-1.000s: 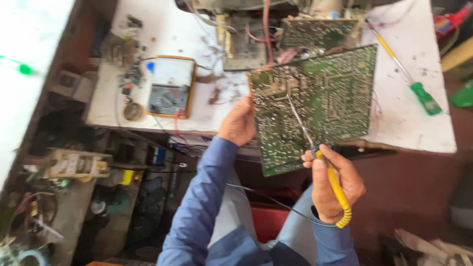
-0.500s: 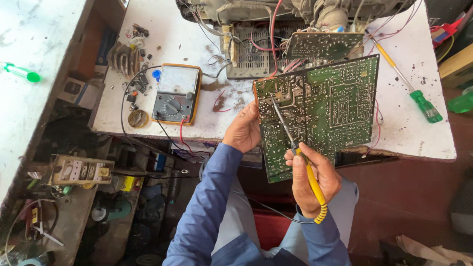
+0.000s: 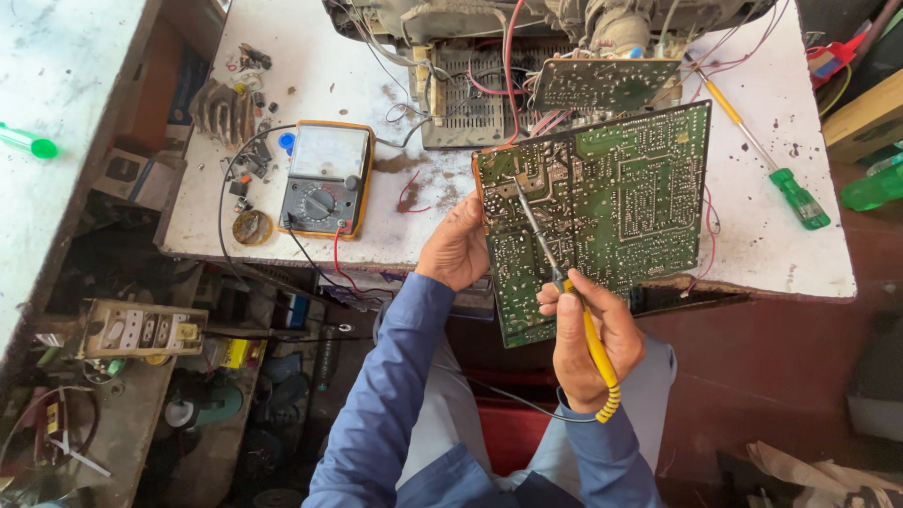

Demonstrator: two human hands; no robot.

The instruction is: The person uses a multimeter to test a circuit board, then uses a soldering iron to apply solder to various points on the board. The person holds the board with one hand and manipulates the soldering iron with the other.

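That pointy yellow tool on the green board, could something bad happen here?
Maybe. The right hand presses the soldering iron tip onto the green circuit board, close to the left hand gripping its edge; a slip could burn those fingers. The board hangs partly off the table, held only at one side, so it might tip. The iron's cord crosses the lap and could snag.

Electronics repair workshop: stained workbench (image 3: 310, 75), analog multimeter (image 3: 324, 179), screwdrivers (image 3: 767, 165), opened chassis (image 3: 489, 56), loose parts.

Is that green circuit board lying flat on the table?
No, tipped up: the circuit board overhangs the table edge, gripped by the left hand.
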